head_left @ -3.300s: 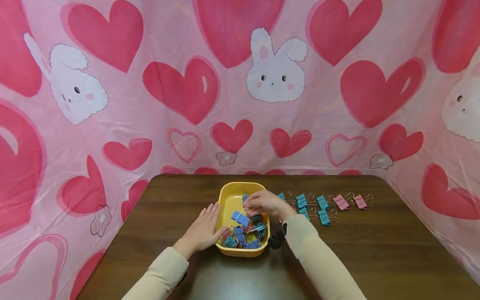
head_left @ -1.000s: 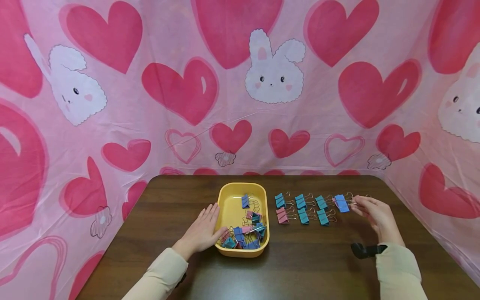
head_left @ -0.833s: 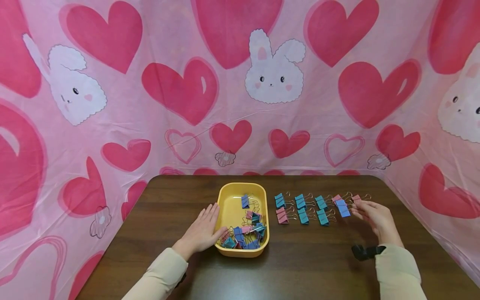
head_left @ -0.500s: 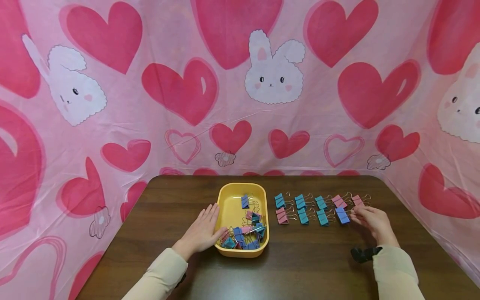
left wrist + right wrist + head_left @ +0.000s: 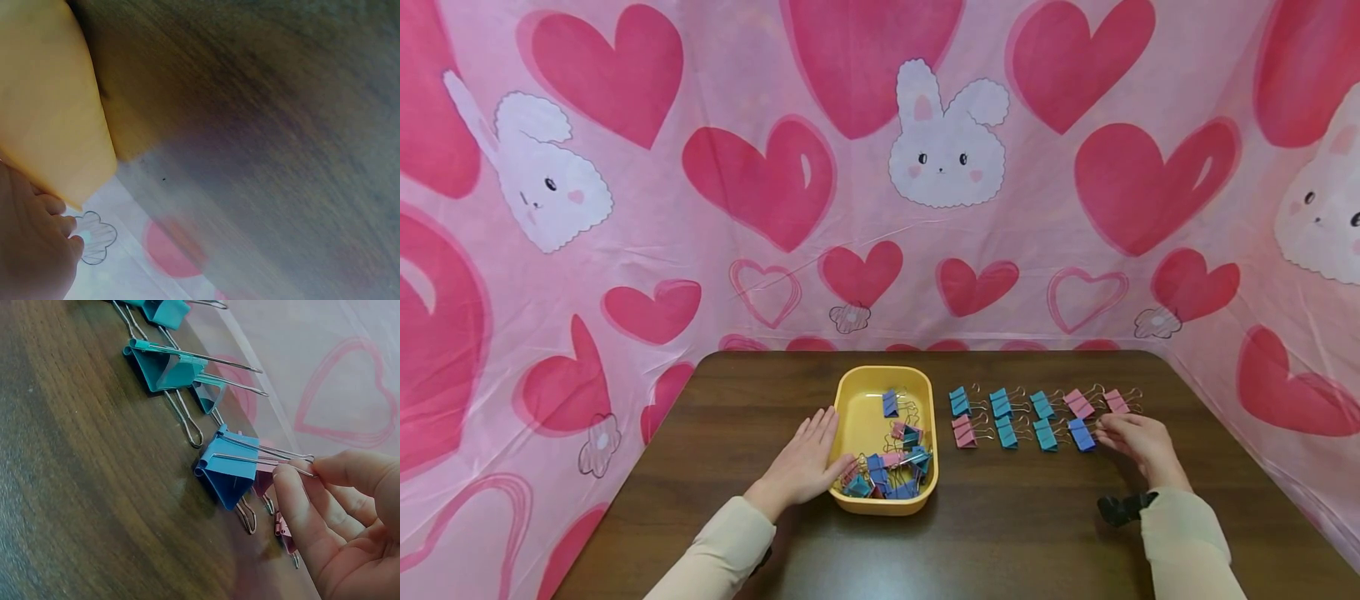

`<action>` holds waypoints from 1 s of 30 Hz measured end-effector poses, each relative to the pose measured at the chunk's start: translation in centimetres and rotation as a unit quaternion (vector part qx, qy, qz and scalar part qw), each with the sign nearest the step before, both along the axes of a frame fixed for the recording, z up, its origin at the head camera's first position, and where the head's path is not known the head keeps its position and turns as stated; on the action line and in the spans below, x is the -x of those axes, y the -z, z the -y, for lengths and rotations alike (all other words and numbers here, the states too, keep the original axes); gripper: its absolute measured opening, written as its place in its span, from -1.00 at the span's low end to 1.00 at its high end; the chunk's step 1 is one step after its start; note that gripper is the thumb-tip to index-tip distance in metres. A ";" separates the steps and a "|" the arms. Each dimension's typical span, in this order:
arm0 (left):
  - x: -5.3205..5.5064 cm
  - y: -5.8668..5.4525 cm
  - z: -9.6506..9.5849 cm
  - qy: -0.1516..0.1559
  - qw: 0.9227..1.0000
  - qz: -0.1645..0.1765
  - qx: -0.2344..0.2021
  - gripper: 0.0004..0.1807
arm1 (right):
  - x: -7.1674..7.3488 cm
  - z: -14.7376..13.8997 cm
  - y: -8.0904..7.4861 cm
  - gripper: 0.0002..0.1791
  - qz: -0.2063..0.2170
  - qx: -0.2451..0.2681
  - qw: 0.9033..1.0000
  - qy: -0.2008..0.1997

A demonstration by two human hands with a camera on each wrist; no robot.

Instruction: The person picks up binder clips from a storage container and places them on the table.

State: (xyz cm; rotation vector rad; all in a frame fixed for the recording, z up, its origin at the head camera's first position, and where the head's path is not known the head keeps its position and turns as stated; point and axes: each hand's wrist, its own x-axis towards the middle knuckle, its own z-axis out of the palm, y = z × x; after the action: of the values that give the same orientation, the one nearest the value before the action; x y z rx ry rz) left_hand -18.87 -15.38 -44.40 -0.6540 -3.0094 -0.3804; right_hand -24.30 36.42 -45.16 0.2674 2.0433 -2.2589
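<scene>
My right hand (image 5: 1141, 444) pinches the wire handle of a blue binder clip (image 5: 1082, 435) at the right end of the front row. In the right wrist view the blue clip (image 5: 230, 467) stands at the table surface, its upper handle between thumb and fingers. A teal binder clip (image 5: 1046, 435) sits just left of it, and a pink one (image 5: 1079, 404) lies behind it. My left hand (image 5: 805, 457) rests with straight fingers along the left side of a yellow tray (image 5: 844, 400), thumb over the rim. Inside the tray lie blue, teal and pink binder clips (image 5: 877, 468).
Two rows of binder clips run along the table right of the tray, with teal ones (image 5: 1002, 403) and a pink one (image 5: 965, 432) to the left. Another pink clip (image 5: 1117, 402) ends the back row. A heart-patterned cloth (image 5: 880, 283) hangs behind the brown table (image 5: 1000, 533).
My right hand took the blue binder clip out of the tray, carried it right, and lowered it in front of the pink one, into line with the front row. My left hand stayed put.
</scene>
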 end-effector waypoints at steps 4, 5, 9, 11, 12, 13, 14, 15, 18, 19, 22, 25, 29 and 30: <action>0.0 0.1 0.0 0.001 1.000 -0.003 0.001 -0.16 | -0.1 0.1 -0.4 -0.89 0.008 -0.018 1.000 0.000; 0.0 0.1 0.0 0.001 1.000 -0.005 0.001 -0.16 | -0.2 0.0 -0.4 -0.89 0.009 -0.023 1.000 0.001; 0.0 0.1 0.0 0.003 1.000 -0.010 0.002 -0.16 | -0.3 -0.3 -0.6 -0.86 0.003 -0.045 0.999 0.010; 0.0 0.0 0.0 0.003 1.000 -0.011 0.000 -0.16 | -0.4 -0.6 -0.7 -0.88 -0.005 -0.049 0.999 0.013; 0.0 0.0 0.0 0.003 1.000 -0.010 0.000 -0.16 | -0.5 -0.7 -0.9 -0.88 -0.008 -0.053 0.998 0.014; 0.0 0.0 0.0 0.003 1.000 -0.010 0.000 -0.16 | -0.6 -0.8 -1.1 -0.87 -0.012 -0.053 0.998 0.017; 0.0 0.0 0.0 0.003 1.000 -0.010 -0.001 -0.16 | -0.6 -0.9 -1.3 -0.83 -0.017 -0.051 0.998 0.020; 0.0 0.0 0.0 0.002 1.000 -0.009 0.000 -0.16 | -0.5 -0.9 -1.5 -0.75 -0.024 -0.061 0.998 0.021; 0.0 0.0 0.0 0.002 1.000 -0.009 0.004 -0.16 | 0.0 -1.1 -1.8 -0.54 -0.043 -0.073 0.996 0.029; 0.0 0.1 0.0 0.002 1.000 -0.009 0.004 -0.16 | 0.3 -1.2 -1.8 -0.54 -0.050 -0.074 0.995 0.035; -0.1 0.0 0.0 0.002 1.000 -0.008 0.006 -0.16 | 0.9 -0.8 -2.7 -0.67 -0.079 -0.089 0.992 0.029; -0.1 0.0 0.0 0.001 1.000 -0.009 0.005 -0.16 | 1.0 0.6 -4.5 -0.71 -0.111 -0.095 0.989 0.009; -0.1 0.1 0.0 0.000 1.000 -0.010 0.002 -0.16 | 2.8 1.7 -5.1 -0.66 -0.180 -0.057 0.981 -0.053; -0.1 0.1 0.0 0.000 1.000 -0.009 0.003 -0.16 | 3.1 2.1 -5.3 -0.67 -0.190 -0.060 0.978 -0.065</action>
State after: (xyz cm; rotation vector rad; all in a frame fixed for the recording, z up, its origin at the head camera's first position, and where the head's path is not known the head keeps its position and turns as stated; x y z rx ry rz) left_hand -18.81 -15.37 -44.48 -0.6555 -2.9940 -0.3638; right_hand -27.42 34.27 -39.82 -0.3085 2.2957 -2.2471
